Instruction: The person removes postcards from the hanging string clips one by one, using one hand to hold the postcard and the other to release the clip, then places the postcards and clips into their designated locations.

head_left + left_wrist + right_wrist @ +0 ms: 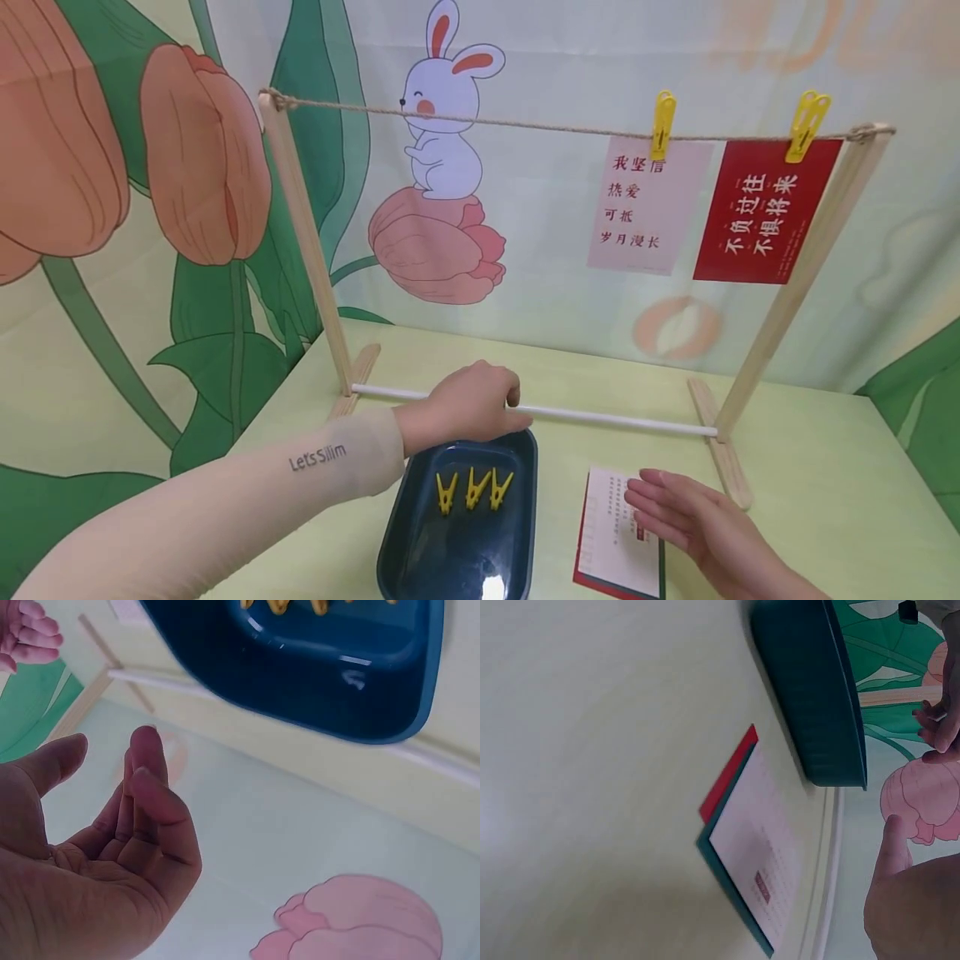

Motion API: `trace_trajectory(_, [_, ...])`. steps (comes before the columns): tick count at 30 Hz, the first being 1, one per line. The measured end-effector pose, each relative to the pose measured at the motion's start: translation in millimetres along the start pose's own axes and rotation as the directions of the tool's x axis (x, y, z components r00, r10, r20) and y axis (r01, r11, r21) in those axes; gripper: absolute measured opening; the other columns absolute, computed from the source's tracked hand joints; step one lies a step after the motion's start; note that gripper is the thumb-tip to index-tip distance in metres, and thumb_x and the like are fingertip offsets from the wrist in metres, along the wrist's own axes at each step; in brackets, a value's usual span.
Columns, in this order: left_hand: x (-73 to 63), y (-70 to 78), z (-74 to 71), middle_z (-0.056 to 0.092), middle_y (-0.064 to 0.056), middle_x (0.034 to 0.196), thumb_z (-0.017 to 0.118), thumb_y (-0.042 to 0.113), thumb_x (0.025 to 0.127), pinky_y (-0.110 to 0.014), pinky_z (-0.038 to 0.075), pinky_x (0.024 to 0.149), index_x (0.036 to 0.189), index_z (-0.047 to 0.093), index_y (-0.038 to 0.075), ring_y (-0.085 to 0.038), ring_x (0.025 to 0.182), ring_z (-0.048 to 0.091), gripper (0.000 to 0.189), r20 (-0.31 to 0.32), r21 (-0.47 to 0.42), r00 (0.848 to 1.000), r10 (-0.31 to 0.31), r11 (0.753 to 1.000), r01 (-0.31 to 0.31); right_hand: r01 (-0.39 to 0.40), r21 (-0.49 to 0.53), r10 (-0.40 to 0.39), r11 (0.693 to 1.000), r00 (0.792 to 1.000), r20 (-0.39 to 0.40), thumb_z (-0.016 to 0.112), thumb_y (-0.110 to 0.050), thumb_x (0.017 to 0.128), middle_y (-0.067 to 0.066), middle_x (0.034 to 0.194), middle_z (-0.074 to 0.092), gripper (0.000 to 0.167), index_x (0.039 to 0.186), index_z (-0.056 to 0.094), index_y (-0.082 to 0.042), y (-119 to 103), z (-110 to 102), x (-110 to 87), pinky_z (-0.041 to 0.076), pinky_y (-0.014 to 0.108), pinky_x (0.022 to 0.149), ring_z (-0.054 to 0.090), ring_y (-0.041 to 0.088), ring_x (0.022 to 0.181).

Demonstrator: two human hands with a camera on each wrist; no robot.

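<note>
My left hand point(468, 404) hovers over the far end of a dark blue tray point(453, 558). Its fingers are loosely bent and nothing lies between them and the thumb, as the left wrist view confirms. Inside the tray are three yellow clothespins point(446, 493). On the right, my right hand point(701, 521) is held with straight fingers above a small stack of cards point(600, 521). The top card is white with printed text and a dark green edge; red card point(724, 780) shows from beneath it. The right hand holds nothing.
A wooden frame point(303, 225) stands behind the tray, with a twine line point(525, 125) across its top. Yellow clothespins point(663, 125) fix a pink card point(645, 217) and a red card point(761, 217) to the twine's right part. Low down, a white rod point(615, 421) joins the posts.
</note>
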State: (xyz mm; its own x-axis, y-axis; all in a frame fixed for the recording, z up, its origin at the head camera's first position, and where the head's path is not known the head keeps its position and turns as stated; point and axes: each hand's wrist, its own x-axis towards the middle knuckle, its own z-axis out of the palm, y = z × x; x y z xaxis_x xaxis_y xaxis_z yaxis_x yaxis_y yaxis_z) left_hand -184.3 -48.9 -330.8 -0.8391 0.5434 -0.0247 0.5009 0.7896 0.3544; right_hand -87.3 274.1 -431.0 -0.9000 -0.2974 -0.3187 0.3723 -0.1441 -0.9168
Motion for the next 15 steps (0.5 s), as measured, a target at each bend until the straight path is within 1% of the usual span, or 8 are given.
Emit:
trace_trajectory(2, [1.7,2.7,-6.9,0.077,-0.004,0.091,0.078,0.029,0.097,-0.038,0.060,0.079,0.102,0.079,0.007,-0.019,0.079,0.070,0.022,-0.004,0.002,1.000,0.013,1.000,-0.013,0.031,0.001,-0.031,1.000,0.999,0.011,0.044,-0.032,0.117,0.011,0.143,0.067,0.067,0.160,0.025,0.017,-4,3,2.9,0.053,0.035,0.107,0.070,0.015,0.126])
trace_trajectory(4, [3.3,5.6,-13.9,0.078,-0.004,0.092,0.079,0.028,0.097,-0.037,0.060,0.078,0.104,0.079,0.007,-0.018,0.079,0.070,0.023,-0.005,0.005,1.000,0.026,1.000,-0.025,0.062,0.000,-0.062,0.998,0.998,0.018,0.043,-0.030,0.118,0.010,0.142,0.068,0.065,0.160,0.025,0.017,-9,6,5.7,0.053,0.035,0.108,0.069,0.015,0.126])
trace_trajectory(5, [4.4,7.0,-17.2,0.077,-0.004,0.091,0.079,0.028,0.097,-0.036,0.060,0.077,0.105,0.079,0.006,-0.017,0.078,0.069,0.023,-0.005,0.003,1.000,0.031,1.000,-0.031,0.069,0.000,-0.069,0.998,0.998,0.008,0.043,-0.030,0.118,0.010,0.141,0.069,0.065,0.160,0.025,0.017,-11,8,7.1,0.053,0.034,0.108,0.069,0.016,0.126])
trace_trajectory(7, [6.4,10.2,-24.3,0.076,-0.003,0.089,0.078,0.028,0.098,-0.033,0.058,0.074,0.106,0.078,0.007,-0.016,0.075,0.066,0.023,-0.004,-0.008,0.999,0.036,0.999,-0.036,0.075,0.001,-0.075,0.997,0.997,-0.022,0.046,-0.031,0.117,0.010,0.140,0.069,0.065,0.160,0.027,0.015,-16,13,10.6,0.053,0.035,0.107,0.070,0.016,0.126])
trace_trajectory(10, [9.0,15.1,-35.4,0.074,-0.001,0.089,0.077,0.029,0.099,-0.032,0.056,0.074,0.108,0.076,0.007,-0.014,0.075,0.065,0.023,-0.011,-0.018,0.999,0.044,0.999,-0.044,0.073,0.006,-0.073,0.997,0.996,-0.059,0.050,-0.033,0.115,0.012,0.143,0.068,0.066,0.160,0.030,0.012,-24,19,16.3,0.053,0.035,0.107,0.070,0.017,0.126])
trace_trajectory(12, [10.8,18.6,-42.7,0.075,-0.002,0.091,0.076,0.029,0.100,-0.032,0.056,0.076,0.111,0.075,0.007,-0.014,0.077,0.067,0.024,-0.015,-0.028,0.999,0.049,0.998,-0.050,0.076,0.008,-0.075,0.997,0.995,-0.068,0.050,-0.033,0.115,0.012,0.143,0.067,0.065,0.160,0.031,0.011,-30,22,19.8,0.053,0.035,0.108,0.069,0.016,0.126])
trace_trajectory(15, [14.4,23.2,-52.4,0.076,-0.003,0.095,0.076,0.030,0.100,-0.033,0.057,0.078,0.115,0.075,0.007,-0.015,0.081,0.069,0.027,-0.025,-0.031,0.998,0.058,0.998,-0.059,0.092,0.022,-0.090,0.996,0.994,-0.063,0.051,-0.033,0.115,0.008,0.140,0.070,0.065,0.160,0.033,0.010,-37,26,24.9,0.053,0.036,0.108,0.069,0.015,0.126])
